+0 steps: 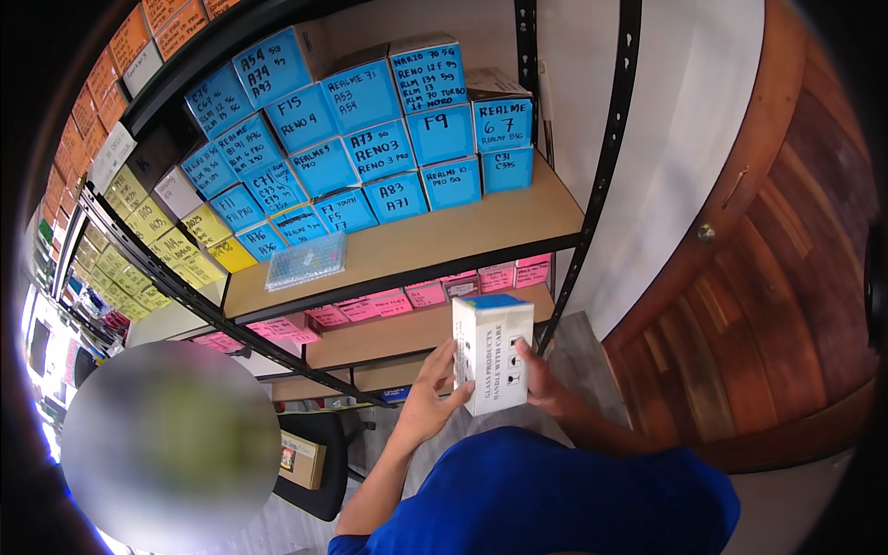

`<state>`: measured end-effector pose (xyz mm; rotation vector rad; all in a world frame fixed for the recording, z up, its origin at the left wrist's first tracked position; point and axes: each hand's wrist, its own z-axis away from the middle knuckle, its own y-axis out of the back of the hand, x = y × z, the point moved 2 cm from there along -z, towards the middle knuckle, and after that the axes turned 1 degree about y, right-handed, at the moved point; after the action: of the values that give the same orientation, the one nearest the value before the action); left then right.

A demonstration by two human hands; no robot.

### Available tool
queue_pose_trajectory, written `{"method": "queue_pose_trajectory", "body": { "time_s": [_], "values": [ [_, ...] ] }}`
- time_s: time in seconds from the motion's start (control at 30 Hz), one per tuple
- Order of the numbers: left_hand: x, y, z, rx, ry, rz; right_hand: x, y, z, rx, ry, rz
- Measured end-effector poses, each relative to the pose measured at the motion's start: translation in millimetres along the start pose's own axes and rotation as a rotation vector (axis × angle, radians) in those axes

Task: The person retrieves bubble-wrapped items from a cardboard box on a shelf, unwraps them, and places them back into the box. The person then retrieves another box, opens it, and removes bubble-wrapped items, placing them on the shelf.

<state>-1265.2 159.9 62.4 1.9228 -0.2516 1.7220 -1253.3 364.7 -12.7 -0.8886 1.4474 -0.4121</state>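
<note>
A white cardboard box (pixel 496 365) with dark print and a blue upper end is held upright in front of my body. My left hand (pixel 429 393) grips its left side, thumb across the lower front edge and fingers along the side. My right hand (pixel 546 387) closes on the right side, its thumb against the front face. Beyond the box stands a shelf (pixel 398 242) stacked with small boxes (pixel 375 97) with blue handwritten fronts. A clear plastic case (pixel 307 261) lies at the shelf's front edge.
Pink-fronted boxes (pixel 388 303) line the lower shelf; yellow-fronted ones (pixel 148 220) stand at left. Black metal posts (pixel 606 157) frame the shelving. A black chair (pixel 335 462) bears a brown carton (pixel 302 460). At right is a wooden door (pixel 768 268). A blurred patch covers the lower left.
</note>
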Motion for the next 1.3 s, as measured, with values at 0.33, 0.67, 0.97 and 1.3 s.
{"method": "queue_pose_trajectory", "body": {
  "time_s": [0.33,0.67,0.97,1.3],
  "values": [
    [-25,46,21,-0.111,0.384,0.043,34,0,-1,0.24,0.003,0.026],
    [3,39,46,0.16,-0.382,-0.854,32,-26,2,0.115,0.036,-0.474],
    [-4,32,59,-0.047,0.121,-0.015,41,-37,6,0.243,0.018,-0.254],
    [-9,12,34,0.323,-0.12,-0.44,39,-36,7,0.261,0.063,-0.08]
  ]
}}
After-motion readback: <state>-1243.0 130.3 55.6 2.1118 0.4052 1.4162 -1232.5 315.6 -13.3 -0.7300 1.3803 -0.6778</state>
